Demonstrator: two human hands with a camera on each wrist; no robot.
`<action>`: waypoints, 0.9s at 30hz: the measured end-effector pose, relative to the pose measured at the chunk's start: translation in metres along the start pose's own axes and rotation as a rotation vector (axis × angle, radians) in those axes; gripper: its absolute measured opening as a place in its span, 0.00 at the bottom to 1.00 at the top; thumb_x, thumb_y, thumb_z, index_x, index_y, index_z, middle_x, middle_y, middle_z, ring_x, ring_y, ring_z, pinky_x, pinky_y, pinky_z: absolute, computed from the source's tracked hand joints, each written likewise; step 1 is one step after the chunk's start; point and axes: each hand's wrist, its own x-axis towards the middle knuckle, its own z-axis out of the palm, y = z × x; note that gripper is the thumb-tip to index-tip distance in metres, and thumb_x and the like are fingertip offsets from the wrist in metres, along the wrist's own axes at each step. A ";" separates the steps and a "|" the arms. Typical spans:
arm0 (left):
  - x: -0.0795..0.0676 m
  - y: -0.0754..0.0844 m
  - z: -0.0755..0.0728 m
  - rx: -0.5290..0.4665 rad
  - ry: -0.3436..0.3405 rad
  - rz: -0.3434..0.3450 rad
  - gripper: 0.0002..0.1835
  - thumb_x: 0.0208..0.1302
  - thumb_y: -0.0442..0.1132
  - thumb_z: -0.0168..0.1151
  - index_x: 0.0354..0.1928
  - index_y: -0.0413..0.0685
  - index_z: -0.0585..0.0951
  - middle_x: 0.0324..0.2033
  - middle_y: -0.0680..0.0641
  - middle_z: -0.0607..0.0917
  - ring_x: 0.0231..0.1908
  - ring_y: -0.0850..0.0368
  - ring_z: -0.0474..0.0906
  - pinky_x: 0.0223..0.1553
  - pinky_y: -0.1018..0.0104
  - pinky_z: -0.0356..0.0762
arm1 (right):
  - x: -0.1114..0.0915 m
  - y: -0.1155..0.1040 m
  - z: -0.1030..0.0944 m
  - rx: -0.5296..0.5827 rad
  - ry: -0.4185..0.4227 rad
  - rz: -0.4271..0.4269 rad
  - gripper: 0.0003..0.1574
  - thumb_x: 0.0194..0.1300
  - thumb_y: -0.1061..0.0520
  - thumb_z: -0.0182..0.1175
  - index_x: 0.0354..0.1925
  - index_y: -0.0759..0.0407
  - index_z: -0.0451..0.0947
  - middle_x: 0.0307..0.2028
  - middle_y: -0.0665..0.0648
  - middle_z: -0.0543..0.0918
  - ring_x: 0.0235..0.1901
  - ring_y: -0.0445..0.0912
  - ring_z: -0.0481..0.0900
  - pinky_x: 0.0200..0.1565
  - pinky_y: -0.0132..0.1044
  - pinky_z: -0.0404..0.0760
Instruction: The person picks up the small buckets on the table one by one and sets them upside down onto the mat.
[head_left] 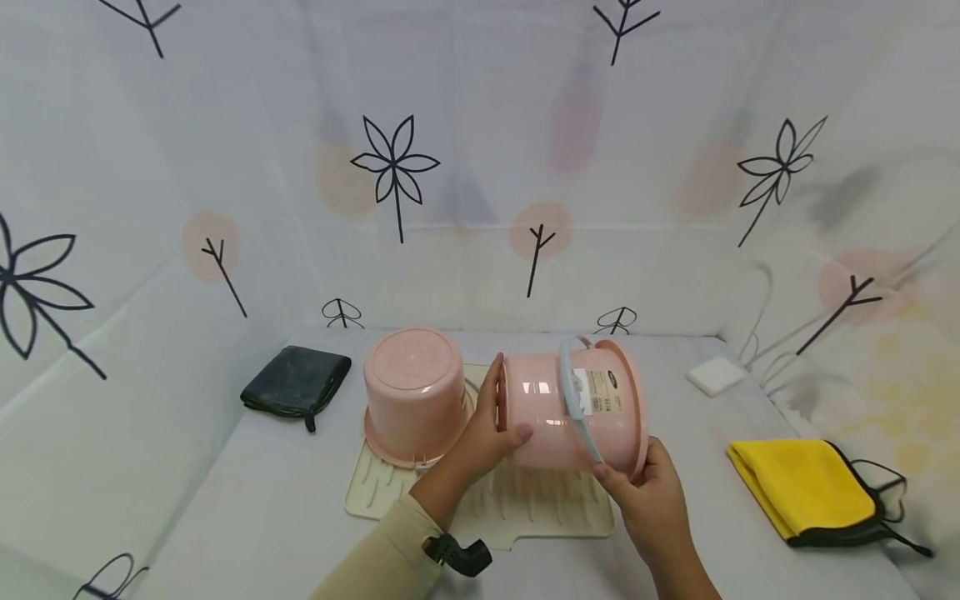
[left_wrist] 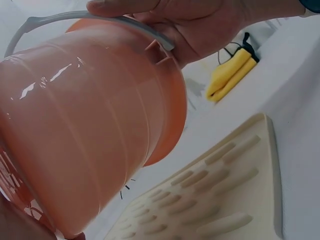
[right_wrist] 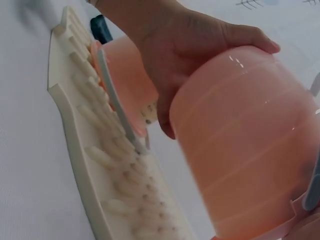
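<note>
The left hand [head_left: 480, 433] grips the base end and the right hand [head_left: 651, 502] the rim of a pink plastic bucket [head_left: 540, 417], held sideways above the draining mat [head_left: 551, 517], apparently for turning; inversion would call for rotating the rim downward.

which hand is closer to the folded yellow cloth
Right. The right hand grips the tilted pink bucket at its rim, on the side toward the folded yellow cloth; the left hand holds the bucket's base end, farther off to the left.
</note>
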 end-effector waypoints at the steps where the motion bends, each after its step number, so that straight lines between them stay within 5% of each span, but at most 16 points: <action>1: 0.000 -0.001 0.000 -0.011 0.003 0.016 0.65 0.54 0.73 0.70 0.84 0.76 0.37 0.85 0.50 0.40 0.81 0.42 0.49 0.68 0.46 0.74 | 0.000 -0.001 0.001 -0.005 -0.007 -0.002 0.36 0.65 0.59 0.74 0.64 0.65 0.66 0.57 0.58 0.75 0.51 0.38 0.80 0.47 0.26 0.85; 16: 0.001 0.005 0.002 0.065 0.071 0.024 0.65 0.50 0.74 0.69 0.84 0.79 0.39 0.82 0.45 0.49 0.75 0.40 0.59 0.64 0.45 0.77 | -0.002 0.000 0.002 -0.064 -0.052 -0.040 0.44 0.64 0.58 0.75 0.68 0.63 0.60 0.60 0.62 0.74 0.50 0.37 0.80 0.46 0.26 0.85; 27: 0.007 0.022 -0.007 0.112 0.094 0.093 0.67 0.49 0.77 0.66 0.85 0.69 0.41 0.84 0.46 0.49 0.80 0.45 0.53 0.73 0.43 0.66 | -0.008 0.012 -0.004 -0.117 -0.090 -0.205 0.49 0.61 0.68 0.74 0.71 0.65 0.57 0.56 0.56 0.72 0.51 0.40 0.74 0.56 0.18 0.71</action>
